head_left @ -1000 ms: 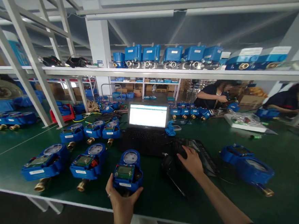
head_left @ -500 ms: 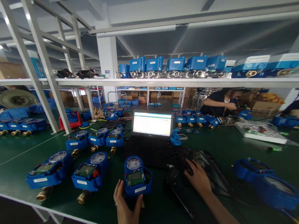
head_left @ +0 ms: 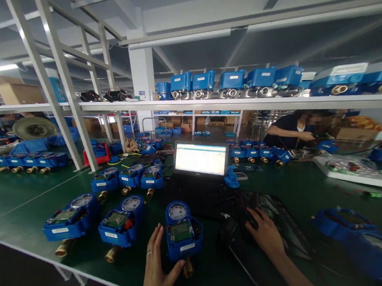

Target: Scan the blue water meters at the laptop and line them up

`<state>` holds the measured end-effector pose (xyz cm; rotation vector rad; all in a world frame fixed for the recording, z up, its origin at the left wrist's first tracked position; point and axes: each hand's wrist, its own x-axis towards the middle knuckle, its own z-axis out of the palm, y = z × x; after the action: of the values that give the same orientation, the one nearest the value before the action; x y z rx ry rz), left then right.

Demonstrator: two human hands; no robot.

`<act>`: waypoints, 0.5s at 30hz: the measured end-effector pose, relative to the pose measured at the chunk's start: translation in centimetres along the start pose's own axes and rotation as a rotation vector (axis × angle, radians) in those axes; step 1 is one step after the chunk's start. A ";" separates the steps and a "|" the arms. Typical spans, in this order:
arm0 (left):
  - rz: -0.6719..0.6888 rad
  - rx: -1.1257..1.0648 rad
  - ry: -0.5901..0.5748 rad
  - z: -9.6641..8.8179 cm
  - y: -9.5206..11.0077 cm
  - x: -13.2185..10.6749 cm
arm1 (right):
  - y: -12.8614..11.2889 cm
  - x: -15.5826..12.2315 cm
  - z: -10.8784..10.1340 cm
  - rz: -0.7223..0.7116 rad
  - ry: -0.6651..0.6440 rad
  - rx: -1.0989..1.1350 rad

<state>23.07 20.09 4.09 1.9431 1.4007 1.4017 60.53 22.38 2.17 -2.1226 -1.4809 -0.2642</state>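
Observation:
A blue water meter [head_left: 183,233] with a round dial, a small display on a green circuit board and a brass pipe end lies on the bench in front of me. My left hand [head_left: 158,263] is at its left side, fingers spread, the thumb close to its lower front edge; I cannot tell whether it touches. On a dark patterned mouse pad [head_left: 283,217], my right hand [head_left: 266,233] rests over a black computer mouse [head_left: 250,220]. Between my hands lies a black handheld scanner [head_left: 230,231]. Behind the meter stands an open laptop [head_left: 200,159] with a lit screen.
More water meters [head_left: 121,222] stand in rows on the left; another meter [head_left: 364,235] lies at the right. A shelf [head_left: 207,101] holding blue units spans the bench. A blue cloth [head_left: 232,178] lies by the laptop. Across the bench, a co-worker [head_left: 291,129] handles a blue unit.
The whole view has shifted, so things appear slightly further right. My left hand has opened a little away from the meter's side. My right hand remains on the mouse.

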 end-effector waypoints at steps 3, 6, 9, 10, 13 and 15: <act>-0.029 -0.033 -0.005 0.0 0.1 0.0 | 0.0 0.0 0.0 0.018 -0.020 -0.017; -0.043 -0.055 -0.003 -0.1 0.0 0.1 | -0.1 0.0 -0.2 0.008 -0.011 -0.028; -0.030 -0.058 0.005 -0.1 -0.1 0.2 | -0.2 0.0 -0.3 0.003 -0.003 -0.032; -0.029 -0.054 0.007 -0.1 -0.1 0.2 | -0.2 -0.1 -0.3 0.005 -0.007 -0.032; -0.036 -0.046 0.003 -0.1 0.0 0.2 | -0.2 -0.1 -0.3 0.019 -0.020 -0.025; -0.047 -0.045 -0.005 -0.1 0.0 0.2 | -0.2 -0.1 -0.3 0.026 -0.021 -0.014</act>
<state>22.96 20.23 4.20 1.8724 1.3910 1.3942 60.37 22.16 2.46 -2.1608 -1.4659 -0.2437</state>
